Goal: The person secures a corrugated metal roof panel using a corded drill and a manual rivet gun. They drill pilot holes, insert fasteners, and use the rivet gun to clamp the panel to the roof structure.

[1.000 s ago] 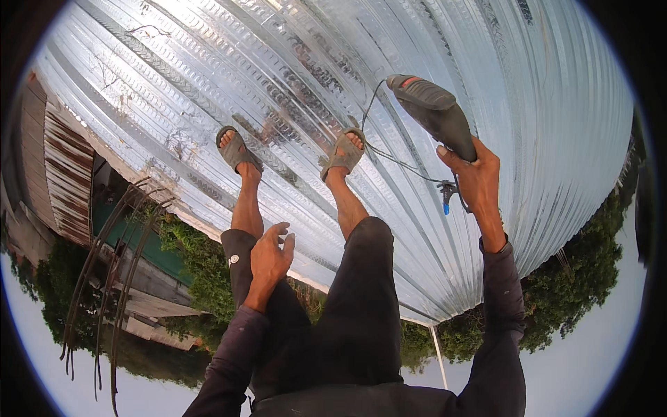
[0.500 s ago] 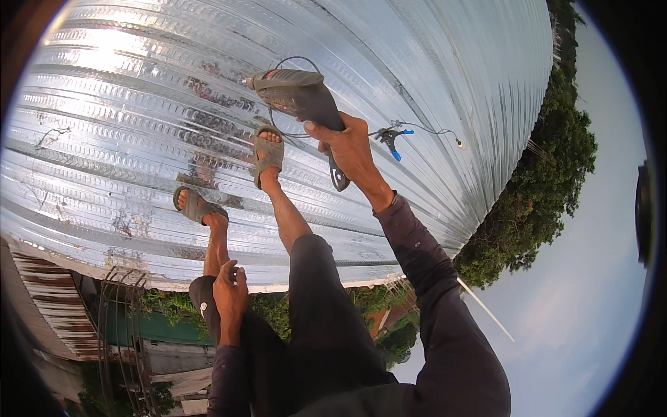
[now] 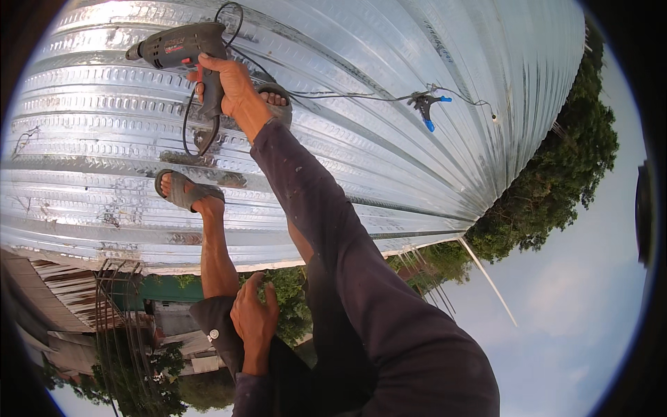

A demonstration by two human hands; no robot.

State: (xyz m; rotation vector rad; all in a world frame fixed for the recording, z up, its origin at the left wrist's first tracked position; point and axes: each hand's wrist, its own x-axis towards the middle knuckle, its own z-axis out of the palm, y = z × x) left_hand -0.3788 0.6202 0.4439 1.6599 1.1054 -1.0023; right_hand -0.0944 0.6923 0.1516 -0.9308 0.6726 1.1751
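My right hand [image 3: 226, 87] is wrapped round the pistol grip of a dark corded power drill [image 3: 177, 45]. The drill's chuck points left, above the shiny corrugated metal roof [image 3: 333, 153]. From the handle a black cord [image 3: 347, 95] loops down and also runs right across the sheets. My left hand [image 3: 254, 314] rests by my bent left knee, fingers loosely apart, with nothing visible in it. A spring clamp with blue tips [image 3: 429, 110] lies on the roof to the right, beside the cord.
My sandalled left foot [image 3: 187, 191] stands on the ribs; the other sandal [image 3: 276, 101] is partly behind my right arm. The roof's edge [image 3: 278, 265] runs below my feet, with rusty roofing [image 3: 66, 288], rebar [image 3: 114, 306] and greenery beyond it. Trees [image 3: 549, 181] border the right side.
My right hand has carried the drill left and farther out over the roof. My view has shifted, and my left hand still lies near my knee.
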